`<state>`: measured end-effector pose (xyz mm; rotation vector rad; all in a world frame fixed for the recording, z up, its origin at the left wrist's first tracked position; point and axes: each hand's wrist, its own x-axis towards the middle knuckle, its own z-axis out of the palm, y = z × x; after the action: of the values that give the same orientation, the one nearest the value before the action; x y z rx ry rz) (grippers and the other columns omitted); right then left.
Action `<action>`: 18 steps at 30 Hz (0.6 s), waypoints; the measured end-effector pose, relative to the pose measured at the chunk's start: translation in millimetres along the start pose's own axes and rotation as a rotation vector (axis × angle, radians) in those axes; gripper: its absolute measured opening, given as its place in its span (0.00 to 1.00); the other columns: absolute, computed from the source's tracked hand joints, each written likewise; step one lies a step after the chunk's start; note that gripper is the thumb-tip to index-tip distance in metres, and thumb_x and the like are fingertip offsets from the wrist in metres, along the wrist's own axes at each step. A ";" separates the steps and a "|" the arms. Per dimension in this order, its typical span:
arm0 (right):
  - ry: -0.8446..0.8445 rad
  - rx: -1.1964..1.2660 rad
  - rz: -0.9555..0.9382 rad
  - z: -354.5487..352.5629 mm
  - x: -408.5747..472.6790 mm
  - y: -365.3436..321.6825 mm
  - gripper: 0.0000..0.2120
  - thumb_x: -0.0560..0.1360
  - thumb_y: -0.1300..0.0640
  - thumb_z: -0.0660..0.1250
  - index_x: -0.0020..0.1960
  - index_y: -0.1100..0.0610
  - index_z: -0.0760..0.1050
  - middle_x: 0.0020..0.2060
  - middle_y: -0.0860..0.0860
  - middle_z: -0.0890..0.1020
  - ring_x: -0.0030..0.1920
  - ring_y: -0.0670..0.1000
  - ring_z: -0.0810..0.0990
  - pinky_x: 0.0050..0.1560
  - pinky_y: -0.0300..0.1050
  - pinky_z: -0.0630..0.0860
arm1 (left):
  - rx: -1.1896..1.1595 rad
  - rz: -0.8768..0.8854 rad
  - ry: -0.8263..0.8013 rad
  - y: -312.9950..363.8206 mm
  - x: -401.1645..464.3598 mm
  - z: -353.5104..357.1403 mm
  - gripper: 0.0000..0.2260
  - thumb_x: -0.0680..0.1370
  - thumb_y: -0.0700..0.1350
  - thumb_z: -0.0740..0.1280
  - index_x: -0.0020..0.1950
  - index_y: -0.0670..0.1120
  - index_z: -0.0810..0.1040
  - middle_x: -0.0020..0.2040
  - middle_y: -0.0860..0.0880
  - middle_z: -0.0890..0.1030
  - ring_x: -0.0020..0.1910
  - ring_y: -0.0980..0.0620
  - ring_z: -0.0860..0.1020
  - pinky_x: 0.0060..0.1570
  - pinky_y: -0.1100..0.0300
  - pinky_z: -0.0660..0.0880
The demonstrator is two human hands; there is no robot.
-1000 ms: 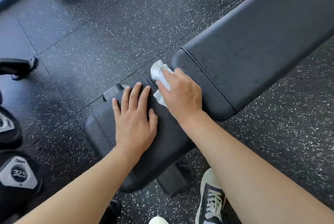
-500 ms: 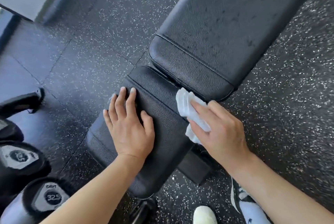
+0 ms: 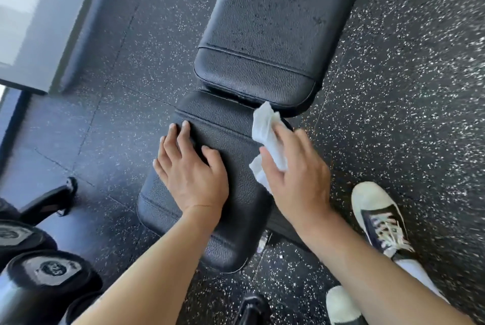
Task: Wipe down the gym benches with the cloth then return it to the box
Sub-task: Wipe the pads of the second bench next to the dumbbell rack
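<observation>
A black padded gym bench has a short seat pad near me and a long back pad running away from me. My left hand lies flat on the seat pad's left side, fingers straight. My right hand holds a crumpled white cloth against the seat pad's right edge, just below the gap between the pads. The cloth sticks out above and to the left of my fingers. No box is in view.
Black dumbbells on a rack sit at the lower left, with a rack foot on the floor. Speckled black rubber flooring surrounds the bench. My shoes stand right of the bench. A grey wall base runs along the upper left.
My right hand has dragged the cloth from the seat pad's left part across to its right edge. My left hand stays flat on the seat pad. The camera view has turned.
</observation>
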<state>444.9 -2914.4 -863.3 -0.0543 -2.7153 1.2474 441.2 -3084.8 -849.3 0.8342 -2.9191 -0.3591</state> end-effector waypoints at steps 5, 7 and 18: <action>-0.085 0.250 0.180 8.2 -105.5 -33.0 0.19 0.81 0.45 0.64 0.68 0.50 0.68 0.56 0.47 0.80 0.52 0.52 0.82 0.45 0.48 0.78 | -0.012 0.001 0.008 -0.7 -0.6 -0.7 0.27 0.80 0.52 0.57 0.80 0.53 0.66 0.81 0.50 0.64 0.81 0.45 0.60 0.81 0.39 0.51; -0.071 0.259 0.240 13.7 -118.2 -37.9 0.18 0.80 0.44 0.63 0.68 0.49 0.68 0.56 0.45 0.80 0.52 0.51 0.82 0.45 0.45 0.77 | -0.021 0.009 0.020 0.0 -1.3 -0.8 0.27 0.80 0.53 0.56 0.80 0.52 0.66 0.81 0.51 0.64 0.81 0.44 0.60 0.81 0.40 0.52; 0.272 0.333 0.570 24.9 -9.5 -0.2 0.08 0.83 0.45 0.62 0.56 0.49 0.68 0.46 0.48 0.82 0.43 0.53 0.79 0.44 0.53 0.76 | -0.025 0.028 0.071 -3.9 0.3 5.0 0.27 0.79 0.53 0.56 0.79 0.54 0.67 0.80 0.52 0.66 0.79 0.44 0.62 0.80 0.40 0.53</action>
<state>450.5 -2934.1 -880.3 -0.9364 -2.2915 1.6650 442.2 -3087.1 -855.1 0.7851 -2.8520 -0.3550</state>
